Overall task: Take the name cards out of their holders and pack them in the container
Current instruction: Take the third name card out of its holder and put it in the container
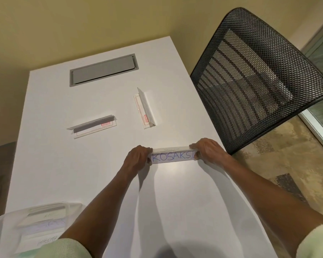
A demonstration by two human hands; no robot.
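Note:
A clear name card holder point(172, 155) with a white card reading "KOSAKSI" in blue stands on the white table point(64, 164). My left hand point(138, 157) grips its left end and my right hand point(207, 150) grips its right end. Two more clear holders lie further back: one point(92, 126) to the left, one point(145, 108) in the middle, both showing red-printed inserts. A translucent plastic container point(32, 226) sits at the near left corner, with holders and a handwritten card inside.
A grey cable hatch point(103, 70) is set into the far part of the table. A black mesh chair point(255, 79) stands close against the table's right edge. Patterned floor shows to the right.

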